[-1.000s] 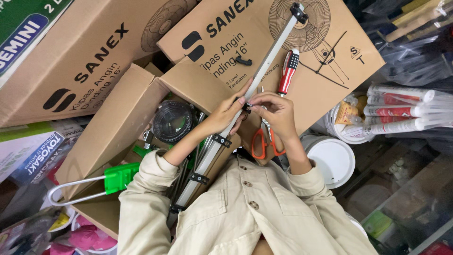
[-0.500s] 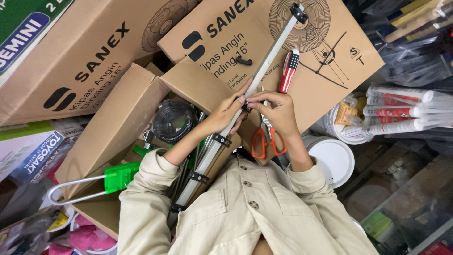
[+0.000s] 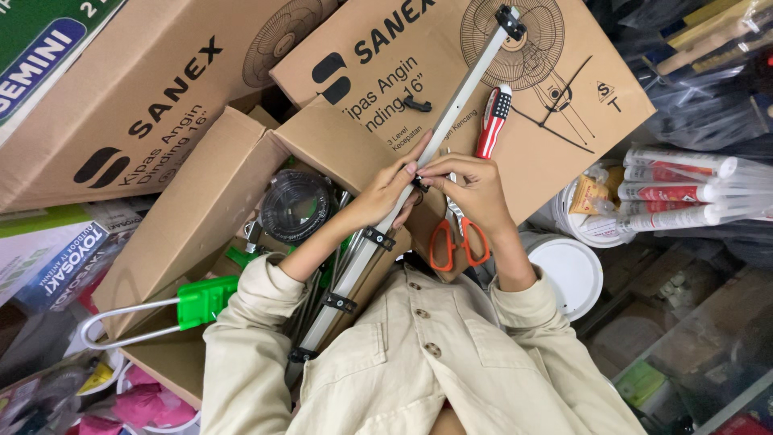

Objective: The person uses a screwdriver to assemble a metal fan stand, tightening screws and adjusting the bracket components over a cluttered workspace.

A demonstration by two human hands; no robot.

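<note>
View from above my lap. Two large closed cardboard boxes (image 3: 564,121) printed with a line drawing of a fan served as my work surface, and an open cardboard box (image 3: 201,209) to my left held a round dark fan part (image 3: 294,205) and a green plastic clamp (image 3: 205,300) on a bent metal loop. A long white metal rail (image 3: 463,93) ran slantwise from my left hip, across the open box, up to the far edge of the printed box; several black clips (image 3: 377,238) gripped its lower half and a black fitting (image 3: 509,18) capped its far end. My left hand (image 3: 385,192) lay along the rail's left side, fingers curled round it and thumb pressed on top. My right hand (image 3: 473,192) met it from the right side, thumb and forefinger pinched together on a small black part (image 3: 419,184) set against the rail at about its middle. Both hands thus touched the rail, fingertips nearly meeting. The orange-handled scissors (image 3: 451,242) lay just under my right palm, and the red screwdriver (image 3: 493,121) with a striped grip lay beside the rail, just beyond my right fingers. By my judgement the step in hand was seating the small black part on the rail. The next move called for a steady left-hand hold so the rail could not roll, and a fine pinch from the right. Whether the part was already fixed could not be told.
</note>
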